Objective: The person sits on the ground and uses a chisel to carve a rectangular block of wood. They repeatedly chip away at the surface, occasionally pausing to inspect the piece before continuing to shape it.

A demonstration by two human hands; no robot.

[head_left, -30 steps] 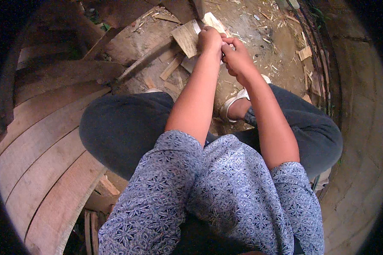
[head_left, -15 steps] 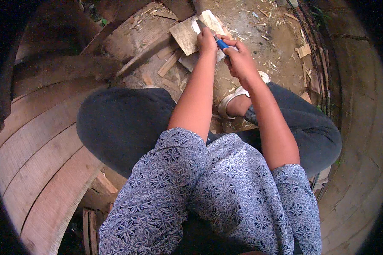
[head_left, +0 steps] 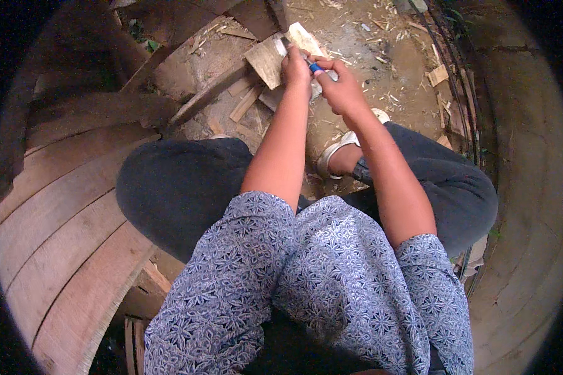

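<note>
My right hand (head_left: 341,90) is closed around the blue handle of a slim tool (head_left: 314,67), whose kind I cannot make out. Its grey blade points away to the upper left, and my left hand (head_left: 296,67) grips it near that end. Just beyond and to the left of my fingers lies a flat, pale wooden board (head_left: 266,65). A lighter piece of wood (head_left: 301,35) shows behind my left hand. My fingers partly hide the tool's middle and whatever lies right beneath it.
Wood shavings (head_left: 391,100) litter the dirt floor. A small wooden strip (head_left: 246,104) and a long plank on edge (head_left: 209,90) are to the left. Wide planks (head_left: 75,250) curve along my left side. Dark cables (head_left: 460,78) run at right, beside a wood scrap (head_left: 438,75).
The view has shifted slightly. My right hand, with the blue handle, has come a little to the left, closer to my left hand. Both hands keep their grip.
</note>
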